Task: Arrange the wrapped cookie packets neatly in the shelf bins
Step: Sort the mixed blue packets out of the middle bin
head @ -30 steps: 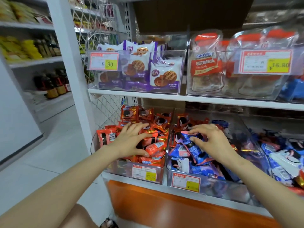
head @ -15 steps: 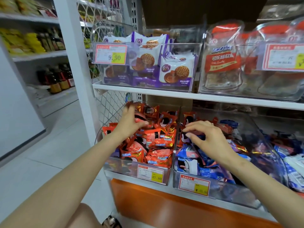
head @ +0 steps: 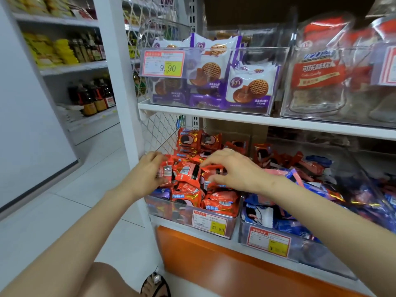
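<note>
The left hand (head: 147, 172) curls its fingers round one end of a short row of red packets (head: 186, 172). The right hand (head: 235, 170) pinches the other end between bent forefinger and thumb. The held packets stand on edge, barcode backs toward the camera, and the row runs side to side. They sit atop the heap in the left clear bin (head: 169, 213) on the lower shelf (head: 233, 243), beside a bin of blue packets (head: 300, 230).

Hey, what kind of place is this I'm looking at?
Most likely a small grocery or convenience store: a price tag on a clear bin, red cookie packets piled in a lower bin, and bottles on shelves across the aisle.
</note>
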Available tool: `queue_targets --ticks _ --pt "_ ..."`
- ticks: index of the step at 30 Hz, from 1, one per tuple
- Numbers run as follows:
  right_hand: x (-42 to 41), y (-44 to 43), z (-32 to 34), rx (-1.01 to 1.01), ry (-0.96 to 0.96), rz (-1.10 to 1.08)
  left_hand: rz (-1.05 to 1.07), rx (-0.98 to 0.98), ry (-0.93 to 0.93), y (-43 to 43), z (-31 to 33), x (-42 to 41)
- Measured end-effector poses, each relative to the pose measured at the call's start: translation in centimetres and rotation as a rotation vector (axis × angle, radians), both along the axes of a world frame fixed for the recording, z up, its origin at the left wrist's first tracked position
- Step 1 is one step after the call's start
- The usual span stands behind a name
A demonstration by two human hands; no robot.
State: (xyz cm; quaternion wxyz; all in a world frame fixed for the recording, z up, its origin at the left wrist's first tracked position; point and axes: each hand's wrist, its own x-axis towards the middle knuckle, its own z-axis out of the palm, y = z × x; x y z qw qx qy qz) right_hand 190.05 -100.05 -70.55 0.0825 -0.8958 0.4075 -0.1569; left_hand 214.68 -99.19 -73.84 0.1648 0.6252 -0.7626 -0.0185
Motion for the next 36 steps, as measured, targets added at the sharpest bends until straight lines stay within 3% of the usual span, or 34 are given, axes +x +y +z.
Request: queue_targets --ticks 3,6,10,15,22,25,31,36 --pt "3.2 -1.5 -0.6 0.082 0.097 -0.002 0.003 -0.016 -0.007 0.4 -0.3 -0.4" --pt "5.1 -3.2 -1.7 0.112 0.192 -0.066 0.02 -0.025 -0.136 -0.3 -0.7 -0.8" --pt "5.4 -4.2 -2.3 -0.021 0.435 -0.114 0.047 -0.077 -0.251 -1.4 -1.0 -0.5" --pt "3.9 -4.9 -1.1 -0.101 0.488 -0.277 0.032 -0.15 -0.343 -2.1 -1.0 -0.4" --pt "2.3 -5.2 -0.5 -0.014 0.338 -0.363 -0.051 -0.243 -0.217 -3.0 -1.2 -0.2" --pt "2.0 -4.7 -0.5 0.003 0.272 -0.357 -0.049 -0.299 -0.08 -3.8 -0.9 -0.8" --pt "1.5 -3.5 -0.8 -0.059 0.258 -0.269 -0.037 -0.195 0.257 -6.9 -0.4 -4.2" --pt "0.8 -3.0 -0.7 -0.043 0.204 -0.195 -0.036 -0.178 0.287 -7.9 1.0 -3.8"
